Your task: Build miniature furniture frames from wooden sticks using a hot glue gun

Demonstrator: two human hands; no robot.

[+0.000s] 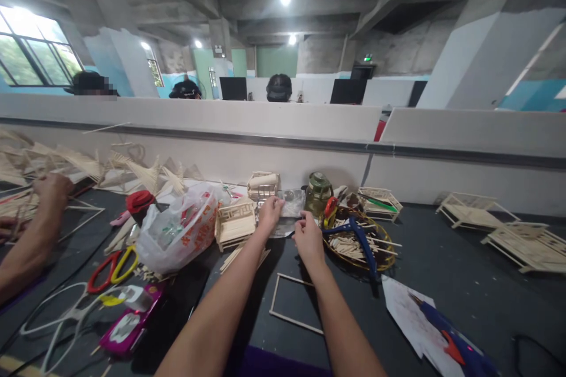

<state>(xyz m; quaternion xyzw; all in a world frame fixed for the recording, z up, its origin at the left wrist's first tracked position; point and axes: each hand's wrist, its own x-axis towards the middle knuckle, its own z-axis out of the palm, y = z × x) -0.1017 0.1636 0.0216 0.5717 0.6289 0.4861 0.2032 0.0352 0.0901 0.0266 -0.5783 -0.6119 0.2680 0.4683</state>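
My left hand [269, 215] has its fingers closed at the left edge of a clear plastic bag [292, 203], seemingly gripping it. To the right of the bag, my right hand [308, 237] is curled with thumb and forefinger together; whatever it pinches, if anything, is too small to make out. Below my forearms lies a rectangular frame of thin wooden sticks [275, 294], partly covered by my right arm. A small wooden stick bench [236, 224] stands left of my left hand, with another stick model [264, 182] behind it.
Right of my hands are a wicker basket [391, 259] of sticks with a blue-handled tool [363, 241], and a green jar [318, 194]. A glue gun [455, 336] rests on paper. Leftward are a plastic carrier bag [177, 232], scissors [104, 274] and a co-worker's hand [53, 188].
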